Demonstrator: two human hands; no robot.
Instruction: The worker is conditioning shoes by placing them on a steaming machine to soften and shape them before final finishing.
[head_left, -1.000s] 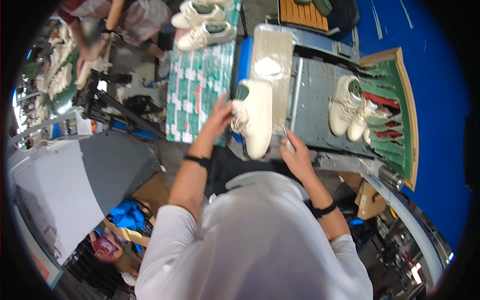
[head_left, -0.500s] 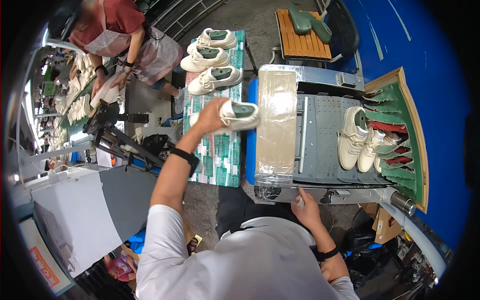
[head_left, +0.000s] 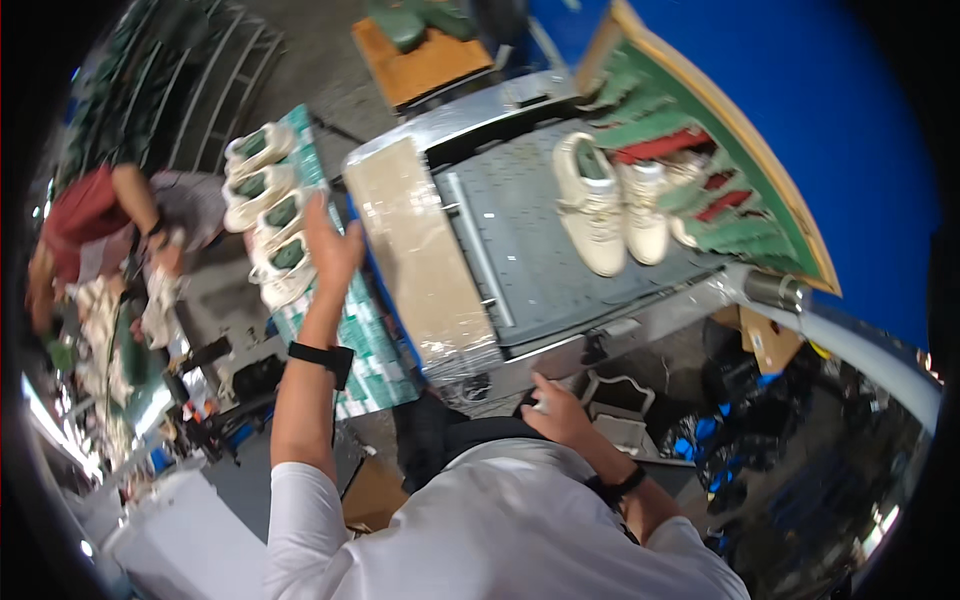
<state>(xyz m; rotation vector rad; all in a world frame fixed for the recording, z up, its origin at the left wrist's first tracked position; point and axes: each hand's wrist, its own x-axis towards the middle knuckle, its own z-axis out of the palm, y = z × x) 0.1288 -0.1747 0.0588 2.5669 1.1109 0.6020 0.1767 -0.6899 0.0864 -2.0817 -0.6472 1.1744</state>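
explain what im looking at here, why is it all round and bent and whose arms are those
This is one picture from a wide fisheye camera worn on a person's head, looking down, so straight edges bend near the rim. The white-sleeved arms rising from the bottom are the wearer's own. The left hand is open, reaching out by a row of white shoes with green insoles on a green patterned strip; it grips nothing. The right hand stays low by the front edge of a grey metal machine table; whether it holds something is unclear. On that table stand two more cream shoes beside a green rack. At left, another person in red works separately.
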